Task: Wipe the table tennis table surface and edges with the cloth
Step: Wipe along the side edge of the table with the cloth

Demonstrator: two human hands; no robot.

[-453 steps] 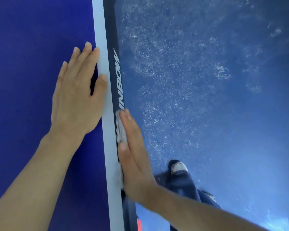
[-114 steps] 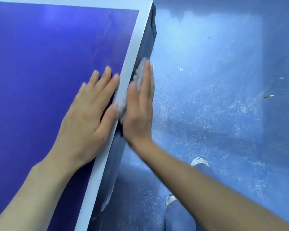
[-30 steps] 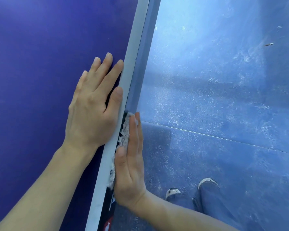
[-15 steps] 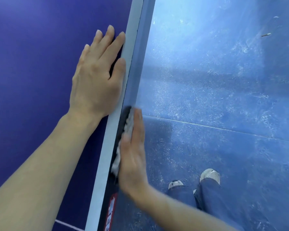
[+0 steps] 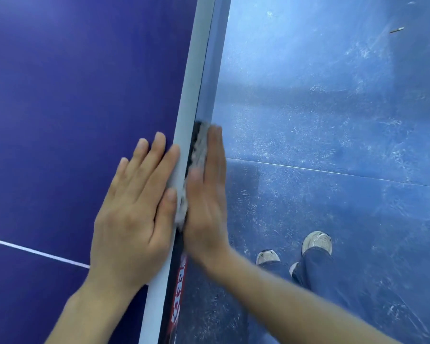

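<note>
Right grip: the right grip (image 5: 206,209) is flat and open-handed, fingers straight and together, curled round nothing; palm and fingers press the cloth against the side of the table; it shows blurred
Cloth: the cloth (image 5: 200,145) is a pale, fuzzy wad caught between the right palm and the side edge, showing at the fingertips and along the thumb side; the rest is hidden under the hand
Left grip: the left grip (image 5: 132,214) lies palm down on the surface, fingers straight and slightly spread, holding nothing; its forefinger and thumb reach onto the white border
In the way: the left thumb lies right beside the cloth at the rim; touching or just apart, I cannot tell
White border: the white border (image 5: 194,78) runs along the rim from top to bottom of the view, between the two grips
Surface: the surface (image 5: 72,108) is deep blue-purple; a thin white line (image 5: 35,252) crosses it and passes under the left wrist
Side edge: the side edge (image 5: 210,78) is dark, with red and white lettering (image 5: 179,281) below the right wrist, too skewed to read
Floor: the floor (image 5: 320,108) is blue and scuffed with pale marks; a thin seam (image 5: 333,171) crosses it, and a small stick-like thing (image 5: 396,30) lies far off at the upper right
Feet: two pale shoes (image 5: 318,242) and blue trouser legs (image 5: 315,266) stand on the floor near the table, partly behind the right forearm
</note>
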